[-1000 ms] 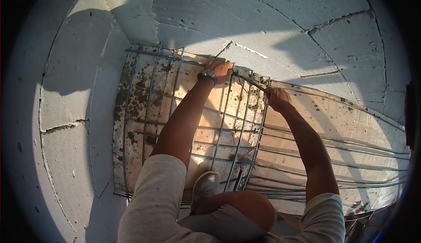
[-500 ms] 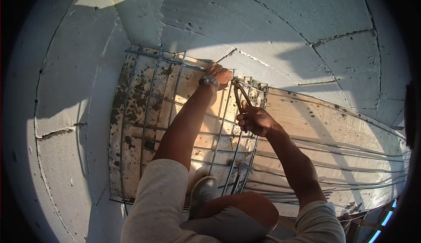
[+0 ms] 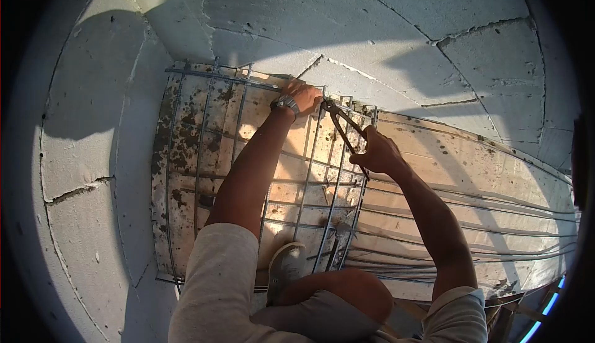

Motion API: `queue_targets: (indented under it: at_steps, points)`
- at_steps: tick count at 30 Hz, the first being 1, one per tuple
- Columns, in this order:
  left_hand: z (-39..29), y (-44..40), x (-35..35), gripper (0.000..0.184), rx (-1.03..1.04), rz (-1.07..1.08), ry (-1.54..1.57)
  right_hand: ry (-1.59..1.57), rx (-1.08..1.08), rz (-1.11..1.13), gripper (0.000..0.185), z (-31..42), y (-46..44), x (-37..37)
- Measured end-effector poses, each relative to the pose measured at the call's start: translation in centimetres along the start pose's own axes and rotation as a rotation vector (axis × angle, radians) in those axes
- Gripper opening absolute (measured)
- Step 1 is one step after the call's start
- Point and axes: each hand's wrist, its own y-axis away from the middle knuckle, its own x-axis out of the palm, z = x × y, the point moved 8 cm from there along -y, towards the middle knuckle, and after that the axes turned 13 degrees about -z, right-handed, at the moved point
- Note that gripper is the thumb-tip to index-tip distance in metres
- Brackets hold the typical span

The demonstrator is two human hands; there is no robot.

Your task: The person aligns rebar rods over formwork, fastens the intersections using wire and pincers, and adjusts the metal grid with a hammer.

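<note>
My left hand (image 3: pixel 303 97), with a watch (image 3: pixel 286 103) on its wrist, is closed over the rebar near the block wall; its fingertips are partly hidden. My right hand (image 3: pixel 381 153) grips the handles of dark metal pincers (image 3: pixel 340 123). Their jaws are at a bar crossing just right of my left fingers, and the handles slant down to the right, slightly apart. Whether the jaws hold tie wire is too small to tell. Under both hands lies the rebar grid (image 3: pixel 304 194), with long bars crossing shorter ones.
Stained formwork boards (image 3: pixel 434 151) lie beneath the grid and extend right, with several long loose bars (image 3: pixel 496 206) along them. Grey block walls (image 3: pixel 372 27) rise at the back and left. My shoe (image 3: pixel 287 265) stands among the bars. A hammer-like tool (image 3: pixel 339 234) lies near the grid's right side.
My right hand has moved up and right, swinging the pincer handles into a flatter slant. My left hand keeps its place on the rebar. The whole view has shifted slightly.
</note>
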Motion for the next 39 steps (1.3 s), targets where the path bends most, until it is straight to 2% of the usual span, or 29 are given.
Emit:
queue_targets:
  at_steps: [1, 3, 4, 5, 6, 9, 10, 13, 14, 18, 21, 22, 25, 28, 31, 32, 34, 36, 38, 39]
  points:
    - [-0.5, 0.5, -1.1, 0.028, 0.004, -0.066, -0.023, 0.168, -0.048, 0.034, 0.080, 0.8, -0.1, -1.2]
    - [-1.9, 2.0, -3.3, 0.032, 0.013, -0.196, -0.069, 0.246, -0.120, 0.005, 0.070, 2.8, 0.3, -2.3]
    - [-1.2, 0.9, -1.9, 0.037, -0.035, 0.060, -0.140, 0.308, -0.160, -0.005, 0.068, 3.7, 0.3, -2.5]
    - [-1.3, 0.9, -2.1, 0.037, -0.015, 0.048, -0.102, 0.368, -0.198, -0.012, 0.066, 4.8, 0.5, -2.8]
    - [-1.2, 0.9, -1.8, 0.037, 0.007, 0.035, -0.062, 0.407, -0.192, 0.038, 0.056, 6.0, 0.9, -3.5]
    - [-0.7, 0.7, -1.1, 0.034, 0.002, -0.014, -0.015, 0.688, -0.314, -0.166, 0.050, 5.8, 0.9, -3.0]
    - [-0.5, 0.7, -0.8, 0.032, -0.010, -0.033, -0.012, 0.828, -0.476, -0.313, 0.049, 6.4, 1.5, -3.6]
    - [-0.9, 0.9, -1.3, 0.029, 0.017, -0.012, -0.039, 1.186, -0.706, -0.551, 0.053, 6.2, 2.6, -3.7]
    - [-1.3, 1.1, -1.9, 0.027, 0.039, -0.042, 0.029, 1.263, -0.712, -0.535, 0.059, 5.4, 2.3, -3.3]
    - [-2.0, 1.3, -3.0, 0.019, 0.066, -0.079, 0.054, 1.162, -0.599, -0.442, 0.067, 3.8, -0.3, -3.9]
    - [-2.1, 1.5, -3.0, 0.017, 0.086, -0.122, 0.043, 1.061, -0.484, -0.327, 0.060, 2.9, -1.2, -3.6]
    - [-2.1, 1.5, -2.9, 0.017, 0.085, -0.114, 0.035, 0.971, -0.452, -0.264, 0.051, 3.0, -1.2, -3.7]
    - [-2.0, 1.1, -3.0, 0.020, 0.088, -0.100, 0.016, 0.740, -0.355, -0.308, 0.041, 0.1, -2.4, -2.6]
    - [-1.7, 1.2, -2.4, 0.026, 0.060, -0.099, 0.033, 0.343, -0.081, 0.041, 0.033, -1.3, -1.4, -0.6]
    - [-1.5, 2.1, -2.9, 0.025, 0.039, -0.325, 0.012, 0.012, 0.008, -0.069, 0.029, -1.3, 0.0, 0.3]
    - [-0.9, 1.3, -1.7, 0.025, 0.024, -0.213, 0.012, -0.043, -0.009, -0.038, 0.032, -2.0, -0.3, 1.8]
    - [0.0, -0.2, 0.0, 0.027, -0.002, 0.020, 0.009, -0.342, 0.186, 0.121, 0.027, -2.9, 0.0, 3.5]
    - [-0.4, 0.3, -1.1, 0.028, 0.037, -0.028, 0.013, -0.641, 0.375, 0.274, 0.023, -3.4, 0.6, 4.8]
    - [-1.5, 0.9, -2.4, 0.026, 0.051, -0.072, 0.024, -0.966, 0.433, 0.291, 0.019, -2.9, 1.4, 4.8]
    - [-1.6, 0.8, -2.7, 0.025, 0.035, -0.024, 0.017, -1.121, 0.455, 0.308, 0.018, -2.4, 1.6, 4.9]
